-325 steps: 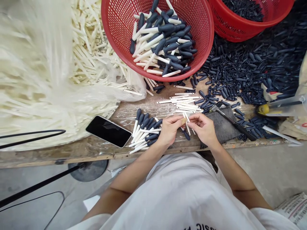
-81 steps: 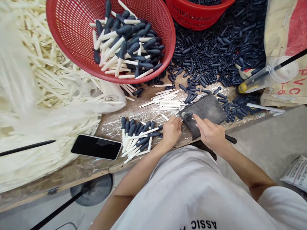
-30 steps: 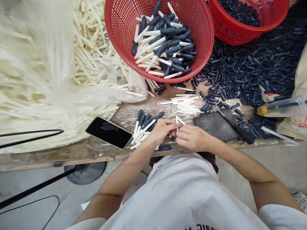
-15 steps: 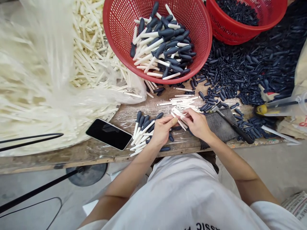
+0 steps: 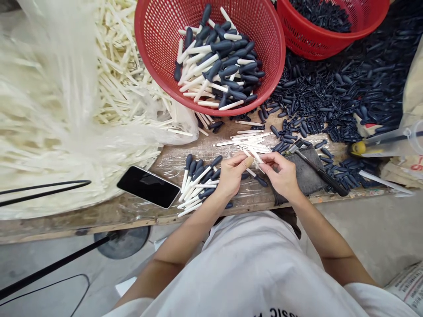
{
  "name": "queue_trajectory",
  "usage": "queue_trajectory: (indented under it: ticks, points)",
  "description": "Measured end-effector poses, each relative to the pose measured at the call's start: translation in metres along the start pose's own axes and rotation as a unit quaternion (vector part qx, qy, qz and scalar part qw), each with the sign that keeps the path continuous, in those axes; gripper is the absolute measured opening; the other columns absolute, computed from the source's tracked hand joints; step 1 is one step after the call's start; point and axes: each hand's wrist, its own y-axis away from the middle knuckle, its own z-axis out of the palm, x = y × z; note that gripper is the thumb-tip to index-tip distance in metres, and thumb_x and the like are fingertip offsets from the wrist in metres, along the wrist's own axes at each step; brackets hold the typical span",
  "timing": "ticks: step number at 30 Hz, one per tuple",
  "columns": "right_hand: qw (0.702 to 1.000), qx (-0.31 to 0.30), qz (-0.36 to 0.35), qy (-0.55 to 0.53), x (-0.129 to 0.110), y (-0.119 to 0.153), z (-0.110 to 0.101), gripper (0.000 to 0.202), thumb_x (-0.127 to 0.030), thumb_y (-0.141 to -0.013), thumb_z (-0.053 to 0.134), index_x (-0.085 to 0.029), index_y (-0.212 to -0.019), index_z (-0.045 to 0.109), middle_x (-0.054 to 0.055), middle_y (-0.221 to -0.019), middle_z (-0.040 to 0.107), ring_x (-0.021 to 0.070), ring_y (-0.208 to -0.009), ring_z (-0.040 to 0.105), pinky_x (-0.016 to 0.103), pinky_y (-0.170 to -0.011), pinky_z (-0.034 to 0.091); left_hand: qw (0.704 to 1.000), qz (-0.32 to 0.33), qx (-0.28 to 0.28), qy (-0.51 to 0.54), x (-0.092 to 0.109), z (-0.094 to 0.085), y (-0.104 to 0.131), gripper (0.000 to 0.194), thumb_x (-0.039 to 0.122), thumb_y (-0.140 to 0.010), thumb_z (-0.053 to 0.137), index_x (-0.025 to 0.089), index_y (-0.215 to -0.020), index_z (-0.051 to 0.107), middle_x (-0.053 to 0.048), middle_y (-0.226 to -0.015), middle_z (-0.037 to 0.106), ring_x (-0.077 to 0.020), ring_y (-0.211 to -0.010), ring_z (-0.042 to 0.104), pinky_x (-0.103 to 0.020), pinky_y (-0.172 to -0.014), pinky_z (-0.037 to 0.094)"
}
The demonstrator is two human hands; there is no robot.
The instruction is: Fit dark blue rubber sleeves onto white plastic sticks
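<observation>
My left hand (image 5: 233, 174) and my right hand (image 5: 281, 174) are close together above the workbench, fingertips closed around thin white plastic strips (image 5: 255, 155) that lie between them. How the strips sit against each other is partly hidden by the fingers. Just beyond my fingertips is a small pile of loose white strips (image 5: 246, 137). Beside my left hand lies a cluster of white sticks with dark blue handles (image 5: 194, 182). One more such stick (image 5: 260, 179) rests on the bench under the gap between my hands.
A black-screened phone (image 5: 148, 187) lies left. A red basket (image 5: 211, 112) holds handled sticks; another red basket (image 5: 327, 48) holds dark parts. Loose dark handle pieces (image 5: 350, 94) heap at right. A black-handled tool (image 5: 322, 171) rests on a grey pad (image 5: 304, 176). White strips (image 5: 122, 66) pile left.
Both hands have shifted slightly, my right hand's fingers now curled closer around the white strips. The handled stick below shows more clearly. The whole view has moved a little.
</observation>
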Motion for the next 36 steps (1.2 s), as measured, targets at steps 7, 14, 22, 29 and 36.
queue_trajectory:
  ticks: [7, 14, 22, 29, 36]
  points:
    - [0.984, 0.034, -0.117, 0.132, -0.001, 0.008, -0.001, 0.02, -0.022, -0.095, 0.054, -0.022, -0.103, 0.072, 0.007, -0.096, 0.076, 0.0191, -0.088, 0.07, 0.033, -0.083, 0.055, 0.998, -0.06, -0.008, 0.016, 0.003, 0.004, 0.007, 0.026, 0.041, -0.069, 0.084, 0.015, -0.073, 0.078, -0.001, -0.068, 0.068, -0.0138, -0.068, 0.059, -0.028, -0.07, 0.05]
    - [0.997, 0.0, -0.068, 0.042, -0.005, 0.009, -0.004, 0.023, -0.023, -0.094, 0.057, -0.025, -0.109, 0.074, 0.002, -0.104, 0.078, 0.0167, -0.093, 0.073, 0.03, -0.086, 0.057, 0.997, -0.068, -0.014, 0.027, 0.001, 0.004, 0.008, 0.023, 0.037, -0.07, 0.083, 0.016, -0.078, 0.079, -0.001, -0.071, 0.07, -0.0116, -0.062, 0.061, -0.025, -0.064, 0.052]
    - [0.998, -0.007, -0.062, 0.019, -0.004, 0.011, -0.004, 0.022, -0.02, -0.093, 0.059, -0.024, -0.108, 0.075, 0.002, -0.103, 0.078, 0.0158, -0.092, 0.073, 0.027, -0.084, 0.057, 0.998, -0.059, -0.03, 0.005, 0.002, 0.003, 0.01, 0.023, 0.037, -0.072, 0.081, 0.016, -0.078, 0.079, -0.001, -0.071, 0.069, -0.0113, -0.062, 0.061, -0.024, -0.063, 0.053]
    - [0.976, -0.021, -0.17, 0.138, -0.002, 0.017, -0.003, 0.026, -0.02, -0.094, 0.057, -0.019, -0.117, 0.07, 0.008, -0.097, 0.077, 0.0185, -0.085, 0.07, 0.031, -0.08, 0.055, 0.997, -0.062, -0.042, -0.023, 0.004, 0.002, 0.011, 0.027, 0.04, -0.075, 0.078, 0.014, -0.07, 0.075, -0.002, -0.065, 0.07, -0.0137, -0.058, 0.064, -0.026, -0.061, 0.056]
    - [0.976, -0.047, -0.173, 0.125, -0.002, 0.019, -0.015, 0.031, -0.015, -0.096, 0.046, -0.022, -0.114, 0.07, 0.007, -0.093, 0.076, 0.0185, -0.082, 0.066, 0.032, -0.076, 0.053, 0.981, 0.04, -0.099, -0.161, 0.012, -0.014, 0.013, 0.023, 0.039, -0.084, 0.069, 0.018, -0.088, 0.077, -0.002, -0.073, 0.071, -0.0132, -0.063, 0.064, -0.025, -0.064, 0.054]
